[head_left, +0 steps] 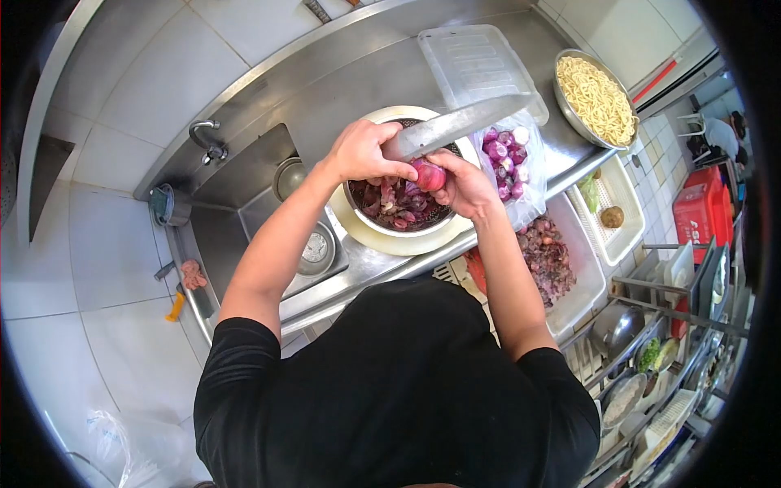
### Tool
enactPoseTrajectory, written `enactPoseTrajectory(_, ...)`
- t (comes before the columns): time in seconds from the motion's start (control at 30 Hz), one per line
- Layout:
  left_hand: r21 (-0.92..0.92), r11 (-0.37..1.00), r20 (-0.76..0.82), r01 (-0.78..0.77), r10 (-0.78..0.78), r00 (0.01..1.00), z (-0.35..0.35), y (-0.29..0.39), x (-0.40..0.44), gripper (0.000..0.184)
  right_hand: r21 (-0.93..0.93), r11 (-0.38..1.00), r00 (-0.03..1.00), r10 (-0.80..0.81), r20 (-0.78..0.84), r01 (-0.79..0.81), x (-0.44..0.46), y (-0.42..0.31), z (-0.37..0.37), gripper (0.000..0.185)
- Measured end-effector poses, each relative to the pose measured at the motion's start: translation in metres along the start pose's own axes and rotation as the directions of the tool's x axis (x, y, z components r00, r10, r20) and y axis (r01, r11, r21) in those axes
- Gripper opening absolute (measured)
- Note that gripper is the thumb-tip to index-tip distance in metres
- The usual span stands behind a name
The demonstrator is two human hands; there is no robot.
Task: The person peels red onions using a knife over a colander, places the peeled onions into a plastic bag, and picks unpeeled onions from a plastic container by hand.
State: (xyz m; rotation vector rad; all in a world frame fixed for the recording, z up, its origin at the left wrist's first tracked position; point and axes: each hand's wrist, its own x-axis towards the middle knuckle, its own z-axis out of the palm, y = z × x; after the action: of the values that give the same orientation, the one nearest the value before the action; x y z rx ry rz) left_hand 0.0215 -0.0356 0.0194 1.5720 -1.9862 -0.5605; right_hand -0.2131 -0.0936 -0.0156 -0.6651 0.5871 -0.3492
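Note:
My left hand grips a broad-bladed knife, its blade slanting up to the right. In my right hand is a red onion, pinched between the fingers, and my left thumb reaches to it. Both hands are above a perforated bowl with purple onion skins inside. A pale round board or basin shows below the bowl. Right of my right hand, a clear plastic bag contains several peeled purple onions.
A clear lid and a bowl of noodles rest on the steel counter. The sink and faucet are left. A white tub of purple onions or skins and a basket stand lower right, near a loaded rack.

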Motion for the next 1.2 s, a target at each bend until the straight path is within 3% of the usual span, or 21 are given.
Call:
enactPoseTrajectory(0.13, 0.106, 0.992, 0.075, -0.070, 0.062, 0.995, -0.006, 0.008, 0.001, 0.057, -0.086, 0.996, 1.000, -0.002, -0.006, 0.001, -0.001, -0.003, -0.001, 0.018)
enactPoseTrajectory(0.33, 0.097, 0.993, 0.085, -0.071, 0.063, 0.994, -0.001, 0.002, -0.002, 0.045, -0.113, 0.993, 0.994, -0.035, -0.104, 0.023, 0.001, -0.004, 0.006, 0.015)
enactPoseTrajectory(0.43, -0.032, 0.999, 0.025, 0.008, -0.007, 1.000, 0.007, 0.000, -0.006, 0.040, -0.062, 0.995, 0.991, -0.078, -0.105, 0.072, 0.007, 0.003, 0.002, 0.016)
enactPoseTrajectory(0.63, 0.020, 0.994, -0.141, 0.106, -0.102, 0.985, 0.034, -0.002, -0.022, 0.035, -0.064, 0.981, 0.931, -0.193, -0.308, 0.182, 0.026, 0.022, 0.001, 0.025)
enactPoseTrajectory(0.77, -0.065, 0.977, -0.174, 0.204, -0.213, 0.961, 0.052, -0.006, -0.032, 0.038, -0.046, 0.975, 0.886, -0.216, -0.411, 0.216, 0.029, 0.028, 0.007, 0.027)
enactPoseTrajectory(0.87, -0.085, 0.974, -0.224, 0.211, -0.225, 0.948, 0.050, -0.002, -0.033, 0.040, 0.042, 0.973, 0.897, -0.193, -0.398, 0.228, 0.028, 0.027, 0.013, 0.026)
enactPoseTrajectory(0.97, -0.055, 0.958, -0.242, 0.282, -0.287, 0.927, 0.042, -0.016, -0.029, 0.042, 0.120, 0.992, 0.998, -0.027, -0.054, 0.033, 0.026, 0.025, -0.008, 0.025)
enactPoseTrajectory(1.07, -0.087, 0.956, -0.217, 0.280, -0.292, 0.931, 0.019, 0.002, -0.024, 0.044, 0.057, 0.998, 0.991, 0.018, 0.130, -0.026, 0.017, 0.012, -0.006, 0.028)
enactPoseTrajectory(1.2, -0.110, 0.938, -0.162, 0.328, -0.343, 0.925, 0.014, 0.010, -0.024, 0.047, -0.028, 0.997, 0.997, -0.076, -0.004, 0.076, 0.013, 0.003, 0.003, 0.027)
